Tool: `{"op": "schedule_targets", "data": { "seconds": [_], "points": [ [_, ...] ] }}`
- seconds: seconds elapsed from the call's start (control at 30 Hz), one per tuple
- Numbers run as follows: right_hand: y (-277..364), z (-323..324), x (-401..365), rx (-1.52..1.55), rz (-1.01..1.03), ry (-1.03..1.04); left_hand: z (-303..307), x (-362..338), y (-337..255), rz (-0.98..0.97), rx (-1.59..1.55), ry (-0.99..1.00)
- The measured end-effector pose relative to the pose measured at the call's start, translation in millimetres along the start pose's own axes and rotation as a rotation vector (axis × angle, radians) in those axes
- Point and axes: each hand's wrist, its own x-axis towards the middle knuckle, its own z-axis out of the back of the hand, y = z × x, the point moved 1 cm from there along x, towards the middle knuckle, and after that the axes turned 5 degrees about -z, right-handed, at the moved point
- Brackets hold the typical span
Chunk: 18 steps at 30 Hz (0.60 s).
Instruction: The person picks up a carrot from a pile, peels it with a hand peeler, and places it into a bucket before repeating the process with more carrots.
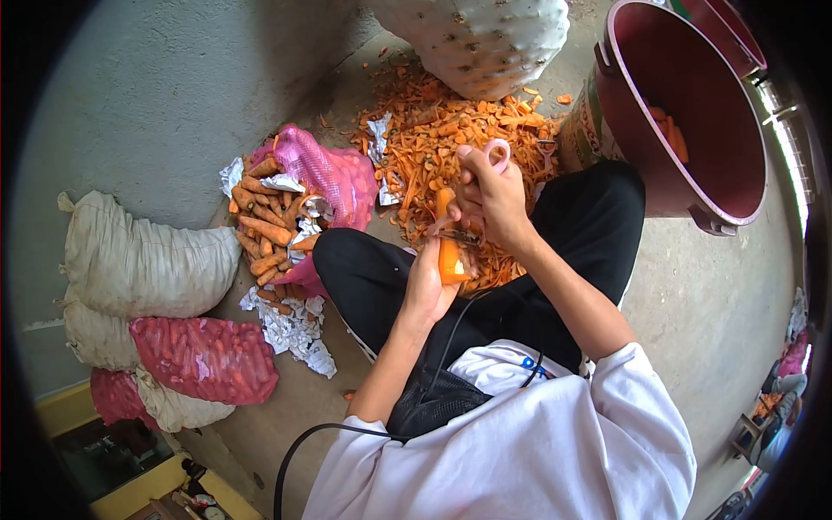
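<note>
My left hand (pixel 424 286) is closed around a bright orange carrot (pixel 450 262), which it holds over my lap. My right hand (pixel 497 198) grips a peeler (pixel 497 151); its pink loop handle sticks out above the fist. The peeler's metal head lies across the carrot, close to my left fingertips. Parts of the carrot are hidden behind my fingers. Beneath and beyond both hands spreads a heap of orange peelings (pixel 438 139) on the floor.
Unpeeled carrots (pixel 267 227) spill from a pink mesh sack (pixel 334 178) at left, among crumpled paper (pixel 295 329). White sacks (pixel 143 260) and a red mesh sack (pixel 204 360) lie farther left. A maroon tub (pixel 685 186) holding several carrots stands at right. A bulging white sack (pixel 485 43) is ahead.
</note>
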Motion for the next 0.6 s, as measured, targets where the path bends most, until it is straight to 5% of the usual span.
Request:
{"op": "schedule_targets", "data": {
  "seconds": [0.23, 0.43, 0.6],
  "points": [
    [0.6, -7.9, -15.6, 0.158, -0.085, 0.026, -6.7, 4.4, -12.1, -0.047, -0.025, 0.089],
    [-0.7, -5.0, -16.0, 0.037, -0.099, 0.061, -11.7, 0.2, -9.7, 0.004, 0.086, -0.042],
    [16.4, 3.8, 66.0, -0.173, 0.234, -0.013, -6.6, -12.7, -9.9, 0.090, 0.163, 0.114]
  ]
}}
